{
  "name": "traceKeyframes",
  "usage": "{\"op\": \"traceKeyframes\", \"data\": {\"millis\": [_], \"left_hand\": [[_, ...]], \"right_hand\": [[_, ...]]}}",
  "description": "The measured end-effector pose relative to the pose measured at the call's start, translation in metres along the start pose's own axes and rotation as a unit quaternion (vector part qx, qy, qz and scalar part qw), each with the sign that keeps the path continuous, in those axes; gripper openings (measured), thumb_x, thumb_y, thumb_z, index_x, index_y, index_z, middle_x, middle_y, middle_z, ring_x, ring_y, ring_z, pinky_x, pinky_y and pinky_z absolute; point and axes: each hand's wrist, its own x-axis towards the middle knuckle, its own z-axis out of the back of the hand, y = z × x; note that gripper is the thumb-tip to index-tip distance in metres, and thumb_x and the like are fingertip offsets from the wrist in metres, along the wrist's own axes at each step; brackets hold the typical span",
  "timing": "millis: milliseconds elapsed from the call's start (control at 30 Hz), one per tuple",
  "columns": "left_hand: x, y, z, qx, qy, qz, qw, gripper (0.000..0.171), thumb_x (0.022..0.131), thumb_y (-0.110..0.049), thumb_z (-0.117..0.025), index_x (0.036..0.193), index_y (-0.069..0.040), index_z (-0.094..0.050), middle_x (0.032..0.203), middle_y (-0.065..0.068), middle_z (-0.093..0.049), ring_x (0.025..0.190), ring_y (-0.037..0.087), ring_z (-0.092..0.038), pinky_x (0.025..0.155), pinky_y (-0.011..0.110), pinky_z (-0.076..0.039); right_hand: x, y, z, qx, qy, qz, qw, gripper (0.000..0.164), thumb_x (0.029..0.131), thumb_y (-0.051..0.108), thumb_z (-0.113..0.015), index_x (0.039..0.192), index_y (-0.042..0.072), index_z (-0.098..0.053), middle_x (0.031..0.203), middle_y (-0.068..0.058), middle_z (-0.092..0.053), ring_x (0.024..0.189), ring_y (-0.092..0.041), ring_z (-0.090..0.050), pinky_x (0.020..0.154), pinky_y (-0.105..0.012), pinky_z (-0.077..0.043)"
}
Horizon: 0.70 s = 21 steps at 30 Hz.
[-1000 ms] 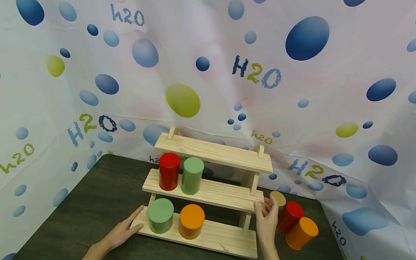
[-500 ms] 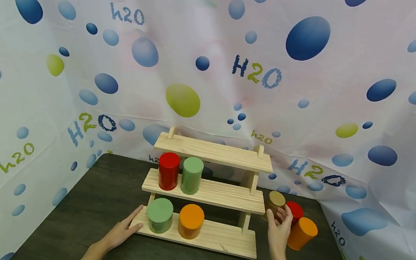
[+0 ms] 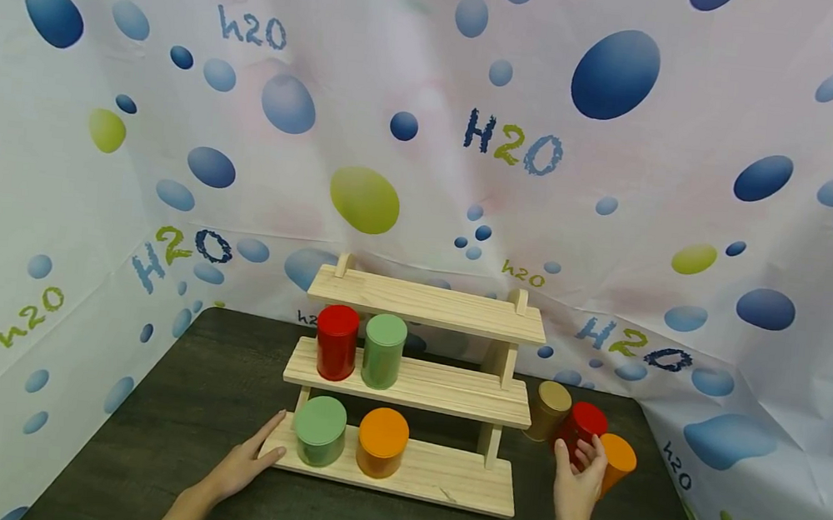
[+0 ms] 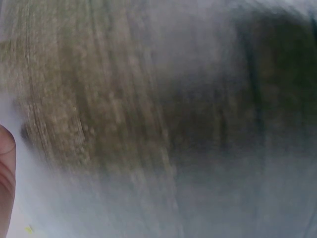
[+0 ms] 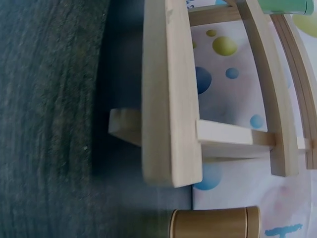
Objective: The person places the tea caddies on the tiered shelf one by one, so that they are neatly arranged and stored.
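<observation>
Left hand (image 3: 236, 469) rests extended on shelf (image 3: 441, 469); right hand (image 3: 577, 491) loosely spread beside red jar (image 3: 587, 419).

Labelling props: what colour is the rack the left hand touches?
Pale wood, grain visible; the rack shows best in the head view.

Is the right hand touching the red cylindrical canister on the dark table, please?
Cannot tell: in the head view, the right hand overlaps the red canister, hiding any contact; the right wrist view shows neither.
</observation>
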Motion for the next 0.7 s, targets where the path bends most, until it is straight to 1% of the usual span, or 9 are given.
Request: {"op": "traceKeyframes", "data": {"millis": [133,200,333,400,533,700], "left_hand": [[0.0,0.0,0.0,0.002,0.0,0.002,1.0,0.07,0.092,-0.039,-0.05,0.147,-0.012,-0.017,0.146,0.023,-0.022,0.124,0.052,-0.031,0.09,0.064,-0.033],[0.0,0.0,0.0,0.002,0.0,0.003,1.0,0.07,0.092,-0.039,-0.051,0.147,-0.012,-0.017,0.147,0.023,-0.022,0.124,0.051,-0.031,0.09,0.064,-0.033],[0.0,0.0,0.0,0.003,-0.001,0.006,1.0,0.07,0.092,-0.04,-0.051,0.147,-0.012,-0.017,0.147,0.023,-0.022,0.124,0.051,-0.031,0.09,0.064,-0.033],[0.0,0.0,0.0,0.005,-0.001,0.007,1.0,0.071,0.092,-0.04,-0.051,0.147,-0.012,-0.017,0.147,0.023,-0.022,0.124,0.051,-0.031,0.091,0.064,-0.033],[0.0,-0.001,0.0,0.006,0.002,0.01,0.9999,0.071,0.092,-0.041,-0.051,0.147,-0.012,-0.017,0.147,0.023,-0.022,0.125,0.051,-0.031,0.091,0.064,-0.032],[0.0,-0.002,0.0,0.001,0.003,0.01,0.9999,0.07,0.092,-0.04,-0.05,0.147,-0.012,-0.017,0.147,0.023,-0.021,0.125,0.051,-0.03,0.092,0.064,-0.032]], "right_hand": [[0.0,-0.005,0.006,-0.005,-0.023,-0.013,1.0,0.06,0.09,0.021,-0.057,0.138,-0.001,-0.029,0.119,-0.013,-0.045,0.094,0.0,-0.037,0.075,-0.015,-0.031],[0.001,-0.007,0.008,-0.009,-0.032,-0.022,0.999,0.06,0.09,0.022,-0.057,0.137,-0.001,-0.028,0.118,-0.013,-0.044,0.091,0.004,-0.035,0.074,-0.015,-0.031],[0.002,-0.01,0.014,-0.024,-0.058,-0.04,0.997,0.059,0.089,0.024,-0.057,0.136,-0.001,-0.03,0.113,-0.008,-0.045,0.088,0.004,-0.034,0.072,-0.017,-0.031],[0.003,-0.011,0.016,-0.028,-0.069,-0.052,0.996,0.06,0.089,0.026,-0.056,0.136,0.0,-0.029,0.108,-0.002,-0.045,0.086,0.004,-0.034,0.072,-0.018,-0.031],[0.005,-0.014,0.022,-0.012,-0.083,-0.083,0.993,0.066,0.088,0.029,-0.058,0.139,0.003,-0.024,0.098,0.012,-0.04,0.081,0.006,-0.034,0.071,-0.018,-0.031],[0.01,-0.02,0.029,-0.001,-0.084,-0.12,0.989,0.075,0.086,0.033,-0.059,0.142,0.008,-0.017,0.095,0.014,-0.037,0.078,0.005,-0.034,0.071,-0.018,-0.031]]}}
